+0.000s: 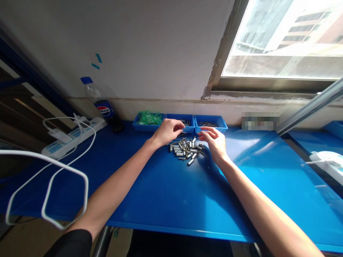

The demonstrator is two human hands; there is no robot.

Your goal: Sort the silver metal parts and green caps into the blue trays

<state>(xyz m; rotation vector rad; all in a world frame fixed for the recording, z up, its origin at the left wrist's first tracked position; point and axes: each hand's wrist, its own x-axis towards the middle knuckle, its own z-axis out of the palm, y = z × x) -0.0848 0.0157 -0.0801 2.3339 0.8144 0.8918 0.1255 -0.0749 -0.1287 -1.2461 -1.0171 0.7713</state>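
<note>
A loose pile of small silver-grey metal blocks point(179, 154) mixed with thin brass-coloured and dark pins point(182, 144) lies on the blue table. My left hand point(168, 132) hovers at the pile's upper left, thumb and fingertips pinched together. A thin dark piece seems to show at those fingertips, too small to name. Right of the pile, my right hand point(215, 142) is held above the table, its fingers bent towards the pile and slightly apart, with nothing visible in them. Behind the hands stand a middle blue bin point(184, 116) with grey parts and a right blue bin point(223, 123) with thin pins.
A left blue bin point(138, 126) holds green plastic packets point(148, 117). Further left are a cola bottle point(103, 107), a white power strip point(63, 142) and looping white cable point(87, 185). Another white power strip point(328, 164) lies at the right, near a slanting metal post point(308, 107).
</note>
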